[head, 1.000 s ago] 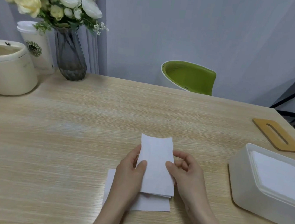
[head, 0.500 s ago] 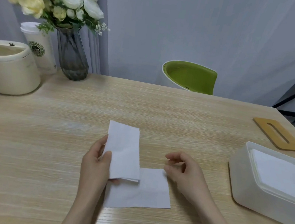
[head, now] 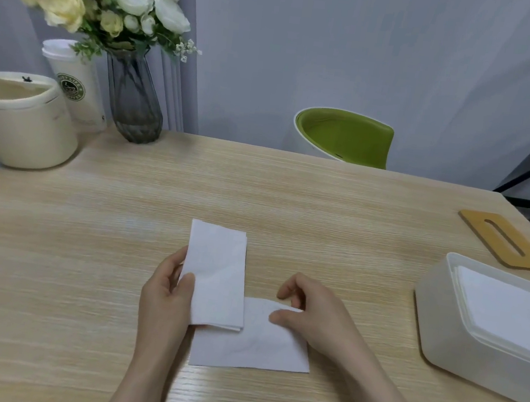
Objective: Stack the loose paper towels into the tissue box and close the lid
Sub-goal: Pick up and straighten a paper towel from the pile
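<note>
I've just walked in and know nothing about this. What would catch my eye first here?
Probably the two hands at the middle of the wooden table: the left hand holds up a folded paper towel, while the right hand touches another paper towel lying flat. At the right edge an open white tissue box holds a stack, its wooden lid behind it; a vase of flowers stands far left.

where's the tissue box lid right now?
In the head view, the wooden lid lies flat on the table at the far right, just behind the open tissue box and untouched by either hand.
</note>
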### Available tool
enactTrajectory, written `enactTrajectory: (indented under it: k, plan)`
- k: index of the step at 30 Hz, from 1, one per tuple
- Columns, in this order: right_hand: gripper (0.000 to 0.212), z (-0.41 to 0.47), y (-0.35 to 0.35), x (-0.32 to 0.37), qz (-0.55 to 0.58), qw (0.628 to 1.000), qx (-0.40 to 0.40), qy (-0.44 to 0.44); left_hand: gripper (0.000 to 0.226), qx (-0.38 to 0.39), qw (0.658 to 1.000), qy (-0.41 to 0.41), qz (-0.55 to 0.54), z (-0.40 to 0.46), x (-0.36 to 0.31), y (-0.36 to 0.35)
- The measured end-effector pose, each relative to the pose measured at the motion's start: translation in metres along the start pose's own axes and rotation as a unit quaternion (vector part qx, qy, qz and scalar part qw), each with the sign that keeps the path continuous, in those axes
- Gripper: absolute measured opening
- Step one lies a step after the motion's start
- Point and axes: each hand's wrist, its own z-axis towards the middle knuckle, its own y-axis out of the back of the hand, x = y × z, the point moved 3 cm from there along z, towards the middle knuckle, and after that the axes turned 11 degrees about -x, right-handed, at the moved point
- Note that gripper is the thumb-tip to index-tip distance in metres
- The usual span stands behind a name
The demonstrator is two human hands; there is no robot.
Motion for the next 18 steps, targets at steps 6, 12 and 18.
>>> enactTrajectory:
  k: [6, 12, 18]
  plan:
    - [0.008, -0.001, 0.005, -0.008, -0.016, 1.0, -0.013, -0.013, 0.048, -0.006, 1.0, -0.003, 0.009, 0.001, -0.003, 0.0]
    - [0.012, -0.01, 0.03, -0.032, 0.021, 0.99, -0.123, -0.071, 0.045, 0.0, 1.0, 0.002, 0.002, -0.004, -0.005, -0.011]
    - [0.008, -0.029, 0.048, -0.059, 0.087, 0.97, -0.173, -0.149, 0.046, 0.018, 1.0, 0.02, -0.014, -0.015, -0.004, -0.035]
